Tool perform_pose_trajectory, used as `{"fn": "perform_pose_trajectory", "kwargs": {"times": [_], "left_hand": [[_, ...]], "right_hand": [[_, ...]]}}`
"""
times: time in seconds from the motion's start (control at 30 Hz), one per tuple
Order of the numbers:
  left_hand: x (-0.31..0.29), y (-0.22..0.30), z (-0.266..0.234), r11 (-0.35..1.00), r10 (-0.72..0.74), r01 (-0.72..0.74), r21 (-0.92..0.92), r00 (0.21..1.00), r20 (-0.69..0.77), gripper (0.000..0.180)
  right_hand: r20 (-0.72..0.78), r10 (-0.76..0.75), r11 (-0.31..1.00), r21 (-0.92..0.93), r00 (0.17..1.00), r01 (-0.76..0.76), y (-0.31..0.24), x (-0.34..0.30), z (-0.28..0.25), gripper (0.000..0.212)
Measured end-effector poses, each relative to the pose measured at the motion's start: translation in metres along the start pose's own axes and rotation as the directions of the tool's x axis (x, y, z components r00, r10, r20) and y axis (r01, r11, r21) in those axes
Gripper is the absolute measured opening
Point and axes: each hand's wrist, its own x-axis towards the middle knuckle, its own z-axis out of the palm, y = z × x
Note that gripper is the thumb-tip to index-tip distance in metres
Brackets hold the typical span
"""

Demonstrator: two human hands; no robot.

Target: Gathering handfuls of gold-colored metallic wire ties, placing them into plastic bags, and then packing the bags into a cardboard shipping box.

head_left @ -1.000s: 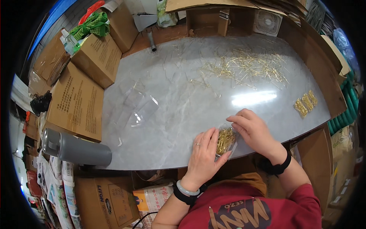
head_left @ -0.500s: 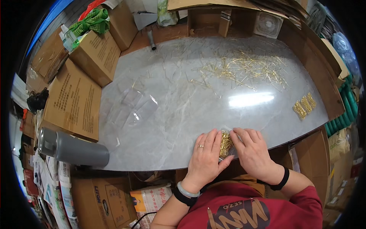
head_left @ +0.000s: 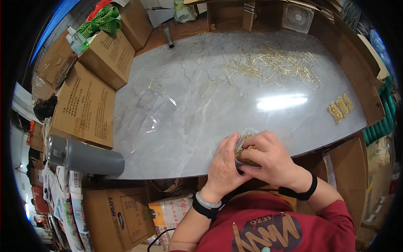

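A small clear plastic bag (head_left: 245, 137) packed with gold-coloured wire hooks (head_left: 248, 148) lies at the table's front edge, between my hands. My left hand (head_left: 223, 163), wearing a ring, closes along the bag's left side. From the right, my right hand (head_left: 270, 161) curls over the bag and presses its bent fingers on the hooks; its fingertips are partly hidden. Loose gold hooks (head_left: 277, 63) lie scattered over the far right of the table. Filled bags of hooks (head_left: 340, 108) sit in a row at the right. Flat clear bags (head_left: 147, 109) are spread at the left.
A grey tumbler (head_left: 92, 158) lies on its side at the table's left front corner. Cardboard boxes (head_left: 88, 105) line the left edge. Along the right runs a cardboard wall (head_left: 350, 63). A white fan (head_left: 297, 17) and a dark tube (head_left: 168, 38) are at the back.
My right hand has moved left over the bag, and its fingers have curled onto the hooks. The left hand has tilted more upright at the bag's side. The view has shifted slightly.
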Motion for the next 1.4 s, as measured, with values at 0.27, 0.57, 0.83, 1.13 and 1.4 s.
{"fn": "perform_pose_trajectory", "kwargs": {"times": [0.27, 0.57, 0.83, 1.13, 1.4], "left_hand": [[0.001, 0.003, 0.000, 0.999, -0.030, 0.030, -0.017, 1.000, 0.009, 0.105], [0.002, 0.001, -0.001, 0.998, -0.036, 0.037, -0.051, 0.999, 0.016, 0.109], [0.000, 0.002, -0.001, 1.000, -0.011, 0.011, 0.024, 1.000, -0.011, 0.111], [0.005, -0.003, -0.016, 0.975, 0.004, 0.021, -0.223, 0.994, 0.110, 0.121], [0.002, -0.005, -0.019, 0.810, -0.162, 0.181, -0.558, 0.983, 0.085, 0.092]], "right_hand": [[0.042, 0.035, 0.999, 0.011, 0.999, -0.035, 0.015, -0.006, 0.006, 0.022], [0.045, 0.045, 0.990, -0.139, 0.998, -0.038, 0.011, -0.004, 0.007, 0.035], [0.058, 0.066, 0.981, -0.188, 0.996, -0.054, 0.013, -0.007, 0.000, 0.045], [0.133, 0.118, 0.970, -0.229, 0.984, -0.085, 0.010, -0.022, 0.003, 0.071], [-0.066, 0.174, 0.978, -0.101, 0.982, -0.180, 0.011, -0.029, 0.019, 0.057]]}}
